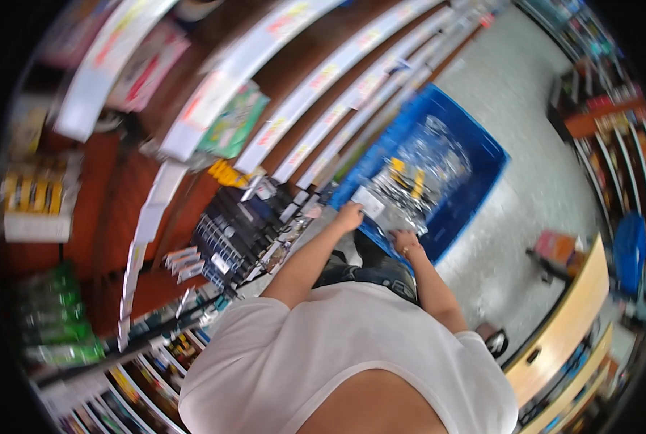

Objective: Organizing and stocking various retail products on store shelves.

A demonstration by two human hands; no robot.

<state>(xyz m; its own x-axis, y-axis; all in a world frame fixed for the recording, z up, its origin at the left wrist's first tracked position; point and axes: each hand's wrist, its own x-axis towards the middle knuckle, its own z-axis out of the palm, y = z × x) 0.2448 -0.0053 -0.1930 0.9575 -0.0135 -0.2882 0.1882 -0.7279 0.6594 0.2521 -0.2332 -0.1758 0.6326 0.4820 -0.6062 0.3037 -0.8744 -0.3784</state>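
A blue plastic bin point(472, 214) stands before me, holding clear plastic packages point(437, 146), some with yellow parts point(404, 176). At its near left corner, my left hand point(350, 216) grips the edge of a white card point(369, 202). My right hand point(405, 241), with a bracelet at the wrist, reaches over the bin's near rim. Its fingers touch a clear plastic package point(404, 217); whether they close on it is hard to tell.
Shelves with white price strips point(323, 81) run along my left, close to the bin. Black goods point(230, 233) hang low there. Grey floor point(464, 76) lies to the right. A light wooden cabinet point(561, 320) and a blue container point(629, 252) stand at the right.
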